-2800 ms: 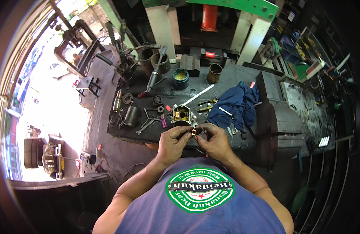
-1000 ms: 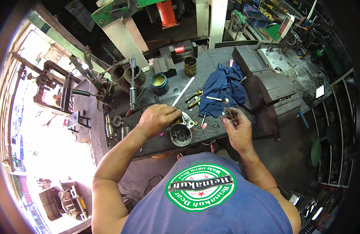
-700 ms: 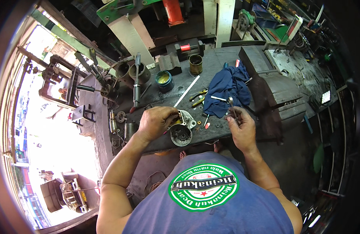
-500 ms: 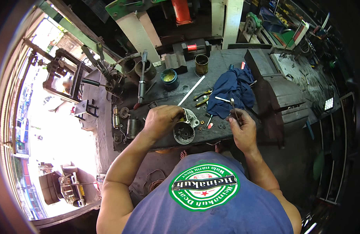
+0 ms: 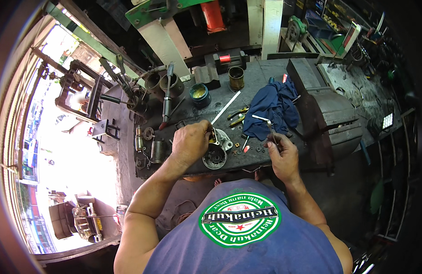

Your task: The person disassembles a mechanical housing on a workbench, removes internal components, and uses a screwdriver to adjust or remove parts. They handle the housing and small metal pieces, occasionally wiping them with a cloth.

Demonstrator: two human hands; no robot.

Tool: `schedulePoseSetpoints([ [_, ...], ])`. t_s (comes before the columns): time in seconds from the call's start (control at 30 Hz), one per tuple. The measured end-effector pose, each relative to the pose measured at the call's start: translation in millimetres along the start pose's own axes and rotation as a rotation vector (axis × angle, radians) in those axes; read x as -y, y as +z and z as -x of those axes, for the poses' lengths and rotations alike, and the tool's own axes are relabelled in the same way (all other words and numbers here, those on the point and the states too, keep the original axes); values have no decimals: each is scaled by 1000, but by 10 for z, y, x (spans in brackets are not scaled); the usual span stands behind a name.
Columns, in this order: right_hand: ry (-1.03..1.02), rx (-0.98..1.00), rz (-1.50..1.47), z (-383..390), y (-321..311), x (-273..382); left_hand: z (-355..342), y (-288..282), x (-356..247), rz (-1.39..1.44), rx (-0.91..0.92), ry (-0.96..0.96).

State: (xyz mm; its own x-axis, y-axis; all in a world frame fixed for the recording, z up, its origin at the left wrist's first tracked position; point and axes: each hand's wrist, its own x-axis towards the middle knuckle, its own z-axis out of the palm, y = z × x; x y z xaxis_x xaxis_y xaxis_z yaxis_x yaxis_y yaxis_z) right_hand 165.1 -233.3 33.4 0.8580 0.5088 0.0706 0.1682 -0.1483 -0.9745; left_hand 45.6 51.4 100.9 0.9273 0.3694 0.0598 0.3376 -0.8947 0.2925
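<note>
My left hand is closed, back upward, beside the upper edge of a round cast-metal housing. Its fingertips pinch together near a yellowish part there; what they hold, if anything, is hidden. The housing lies open side up at the bench's near edge. To its right, my right hand grips a slim wrench, shiny head pointing away from me. A pale bar crosses a crumpled blue cloth at that head; I cannot tell whether the two are joined. Small nuts and washers lie between my hands.
Yellow-handled pliers and a white strip lie beyond the housing. Behind them stand a grease tub and a rusty can. Metal cylinders sit at left. A heavy vise occupies the right side.
My left fingertips have shifted slightly left, uncovering more of the housing's upper part. My right hand has moved a little down, and the wrench head has come slightly nearer with it.
</note>
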Motion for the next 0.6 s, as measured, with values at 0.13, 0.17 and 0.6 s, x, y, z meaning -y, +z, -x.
schedulePoseSetpoints([
  [0.13,17,-19,-36,11,-54,-51,-34,26,-68,-181,62,-33],
  [0.17,24,-19,-45,5,-62,-71,-37,47,-74,-207,77,-36],
  [0.6,24,-45,-107,-108,-171,-205,64,29,-82,27,16,-86],
])
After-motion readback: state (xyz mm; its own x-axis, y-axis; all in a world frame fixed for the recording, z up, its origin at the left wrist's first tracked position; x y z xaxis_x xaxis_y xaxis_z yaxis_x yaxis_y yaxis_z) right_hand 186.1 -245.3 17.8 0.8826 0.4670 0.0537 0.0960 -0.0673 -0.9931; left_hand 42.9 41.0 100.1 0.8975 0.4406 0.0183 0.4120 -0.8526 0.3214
